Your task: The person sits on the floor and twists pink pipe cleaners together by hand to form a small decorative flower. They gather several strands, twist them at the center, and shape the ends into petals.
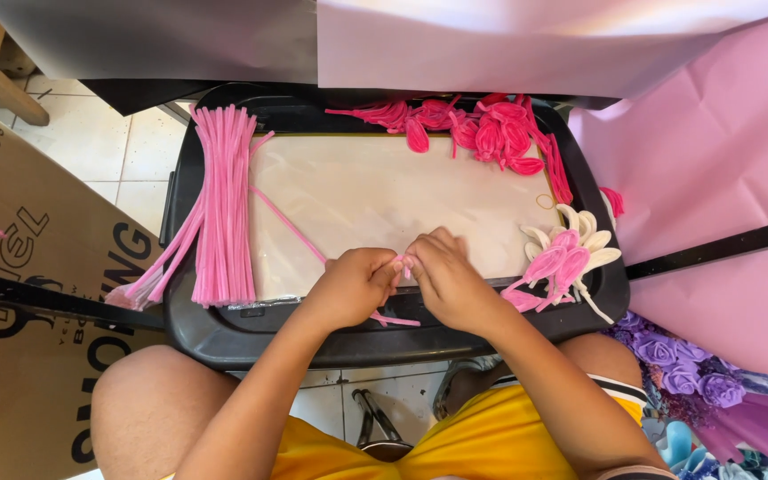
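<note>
Over the near rim of the black plastic tray, my left hand and right hand pinch one fuzzy pink pipe cleaner between closed fingertips. It looks light and bendy, best gripped near the bend.

Craft workspace for handmade flowers. Evidence — pink pipe cleaners, folded petal shapes, purple foam roses, sheets of wrapping paper.

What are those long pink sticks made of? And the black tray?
The pink sticks look like pipe cleaners: fuzzy, matte fibre, probably over thin wire, since some lie bent into petal loops. The black tray looks like hard moulded plastic, smooth with a faint sheen.
</note>
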